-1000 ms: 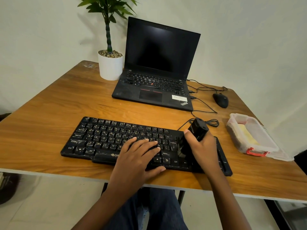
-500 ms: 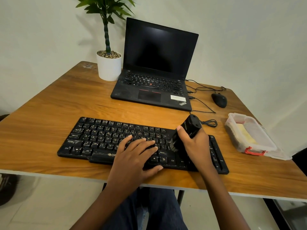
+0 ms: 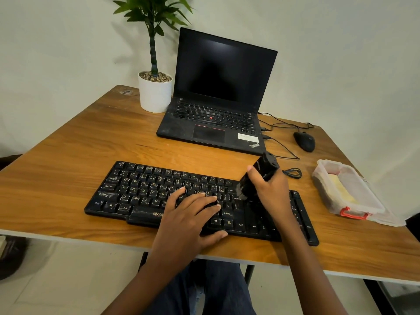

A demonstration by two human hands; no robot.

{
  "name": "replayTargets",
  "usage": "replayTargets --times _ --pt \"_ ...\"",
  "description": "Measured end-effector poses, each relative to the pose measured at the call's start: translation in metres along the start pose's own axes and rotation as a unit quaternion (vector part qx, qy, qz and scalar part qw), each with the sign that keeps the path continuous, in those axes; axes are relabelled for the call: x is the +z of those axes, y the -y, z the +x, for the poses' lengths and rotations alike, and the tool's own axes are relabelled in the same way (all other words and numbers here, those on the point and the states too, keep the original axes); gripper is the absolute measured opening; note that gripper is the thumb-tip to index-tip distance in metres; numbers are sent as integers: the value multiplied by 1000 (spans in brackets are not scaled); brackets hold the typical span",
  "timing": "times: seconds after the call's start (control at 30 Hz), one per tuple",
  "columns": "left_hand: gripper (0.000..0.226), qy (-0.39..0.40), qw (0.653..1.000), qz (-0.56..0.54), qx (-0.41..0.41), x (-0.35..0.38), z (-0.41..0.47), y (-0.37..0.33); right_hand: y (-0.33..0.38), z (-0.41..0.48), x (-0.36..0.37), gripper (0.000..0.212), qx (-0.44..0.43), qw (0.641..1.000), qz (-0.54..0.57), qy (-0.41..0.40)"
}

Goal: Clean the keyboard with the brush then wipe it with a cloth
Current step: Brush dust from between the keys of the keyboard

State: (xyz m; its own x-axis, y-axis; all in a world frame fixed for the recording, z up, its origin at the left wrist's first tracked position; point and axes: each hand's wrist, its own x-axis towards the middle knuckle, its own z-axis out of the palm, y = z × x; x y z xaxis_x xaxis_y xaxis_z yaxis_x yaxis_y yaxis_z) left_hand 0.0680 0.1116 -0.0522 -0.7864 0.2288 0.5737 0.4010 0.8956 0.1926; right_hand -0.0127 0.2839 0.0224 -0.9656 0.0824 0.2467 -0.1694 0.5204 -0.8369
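Observation:
A dusty black keyboard (image 3: 145,189) lies along the near edge of the wooden table (image 3: 68,160). My left hand (image 3: 191,214) rests flat on the keys right of centre, fingers spread, holding nothing. My right hand (image 3: 272,192) grips a black brush (image 3: 261,176) tilted over the keyboard's right part, its bristle end down on the keys near the enter area. A yellow cloth (image 3: 343,192) lies inside a clear plastic box (image 3: 363,201) at the right.
An open black laptop (image 3: 216,123) stands behind the keyboard, a potted plant (image 3: 155,87) to its left. A black mouse (image 3: 304,140) and loose cables (image 3: 291,172) lie at the back right. The table's front edge runs just below the keyboard.
The brush in my right hand has travelled a little to the left along the keys. My left hand stays pressed on the keyboard. The camera view has shifted slightly.

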Motion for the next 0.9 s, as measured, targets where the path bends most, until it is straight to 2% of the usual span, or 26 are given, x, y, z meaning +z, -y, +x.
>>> replayTargets --times 0.17,0.23,0.43,0.77,0.9 --pt "52 3 1000 3 -2 0 0 0 -4 -23 -15 8 66 994 73 56" --pt "52 3 1000 3 -2 0 0 0 -3 -18 -15 12 57 995 49 62" --pt "52 -1 1000 -1 0 -1 0 0 0 9 6 23 -6 1000 -27 -15" --pt "52 4 1000 2 -5 -1 0 0 0 -20 -10 16 20 998 -11 65" --pt "52 0 1000 3 -4 -1 0 0 2 3 6 17 -3 999 -33 17"
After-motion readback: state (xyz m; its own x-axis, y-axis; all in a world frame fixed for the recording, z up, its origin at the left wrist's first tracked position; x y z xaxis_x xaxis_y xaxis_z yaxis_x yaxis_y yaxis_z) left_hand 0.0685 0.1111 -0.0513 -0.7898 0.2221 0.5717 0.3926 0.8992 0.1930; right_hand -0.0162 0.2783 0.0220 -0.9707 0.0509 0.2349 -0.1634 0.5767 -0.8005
